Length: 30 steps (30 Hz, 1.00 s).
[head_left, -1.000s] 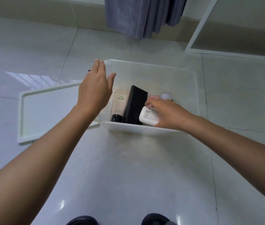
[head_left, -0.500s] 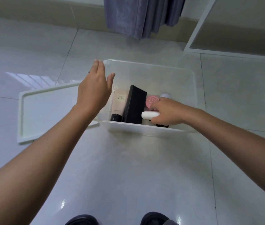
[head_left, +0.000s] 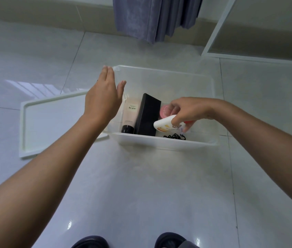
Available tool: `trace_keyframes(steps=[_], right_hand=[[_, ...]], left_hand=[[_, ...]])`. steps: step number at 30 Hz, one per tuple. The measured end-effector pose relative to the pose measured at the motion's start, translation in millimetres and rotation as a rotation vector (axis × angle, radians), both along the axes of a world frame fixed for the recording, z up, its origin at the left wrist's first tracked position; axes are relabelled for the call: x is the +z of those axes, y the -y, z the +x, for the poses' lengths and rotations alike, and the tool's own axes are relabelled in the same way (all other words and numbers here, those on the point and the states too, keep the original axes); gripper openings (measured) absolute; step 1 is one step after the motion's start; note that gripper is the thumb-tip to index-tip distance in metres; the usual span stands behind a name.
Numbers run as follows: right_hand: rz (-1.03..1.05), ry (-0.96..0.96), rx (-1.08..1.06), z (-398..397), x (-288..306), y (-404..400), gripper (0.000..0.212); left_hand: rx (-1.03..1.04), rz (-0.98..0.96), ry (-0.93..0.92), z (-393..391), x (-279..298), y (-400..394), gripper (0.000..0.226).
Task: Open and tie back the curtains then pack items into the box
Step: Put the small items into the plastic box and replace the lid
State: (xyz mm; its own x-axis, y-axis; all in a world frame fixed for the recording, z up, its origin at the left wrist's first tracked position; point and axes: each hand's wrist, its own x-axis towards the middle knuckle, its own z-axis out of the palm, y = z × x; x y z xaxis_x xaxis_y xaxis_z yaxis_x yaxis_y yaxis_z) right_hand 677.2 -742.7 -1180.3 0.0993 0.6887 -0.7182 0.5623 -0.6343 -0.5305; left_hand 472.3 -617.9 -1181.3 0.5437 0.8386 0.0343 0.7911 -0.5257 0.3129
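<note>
My right hand (head_left: 193,111) pinches a white bottle (head_left: 164,123) inside the clear box (head_left: 166,142), beside a black case (head_left: 147,117) and tube (head_left: 130,116); my left hand (head_left: 104,99) hovers flat, fingers straight

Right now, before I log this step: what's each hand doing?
Left hand: open, fingers straight, holding nothing.
Right hand: grips the white bottle in the box.

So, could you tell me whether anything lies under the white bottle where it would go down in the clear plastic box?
The right hand holds the white bottle over a round pink item and a black tangled cord on the clear plastic box floor.
</note>
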Motion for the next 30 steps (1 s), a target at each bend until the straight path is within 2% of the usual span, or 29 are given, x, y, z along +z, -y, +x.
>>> trace_keyframes(steps=[3, 9, 13, 18, 21, 24, 27, 30], right_hand=[[0.026, -0.010, -0.045, 1.7, -1.0, 0.3, 0.033], [0.122, -0.031, -0.120, 3.9, 6.7, -1.9, 0.017], [0.078, -0.113, -0.194, 3.2, 8.8, -2.9, 0.026], [0.155, -0.135, -0.308, 5.3, 7.3, -4.0, 0.024], [0.207, -0.077, -0.317, 4.8, 0.8, -5.4, 0.023], [0.243, 0.039, -0.303, 2.0, -7.1, -8.0, 0.031], [0.226, 0.191, -0.237, -0.7, -11.3, -9.9, 0.036], [0.191, 0.259, -0.220, -3.5, -18.0, -11.3, 0.043]], left_hand=[[0.003, 0.001, -0.004, -0.3, 0.1, 0.1, 0.057], [0.002, 0.003, 0.000, -0.5, -1.6, -1.1, 0.058], [-0.001, 0.003, -0.004, 0.7, -0.9, -1.5, 0.058], [-0.002, 0.009, -0.006, 0.0, -1.6, -0.4, 0.058], [-0.003, 0.014, -0.007, -0.1, -1.3, -1.4, 0.057], [-0.005, 0.013, -0.008, -0.2, -1.8, -1.2, 0.057], [-0.005, 0.013, -0.010, -0.1, -2.0, -1.2, 0.057], [-0.001, 0.014, -0.011, -0.1, -1.7, -1.0, 0.057]])
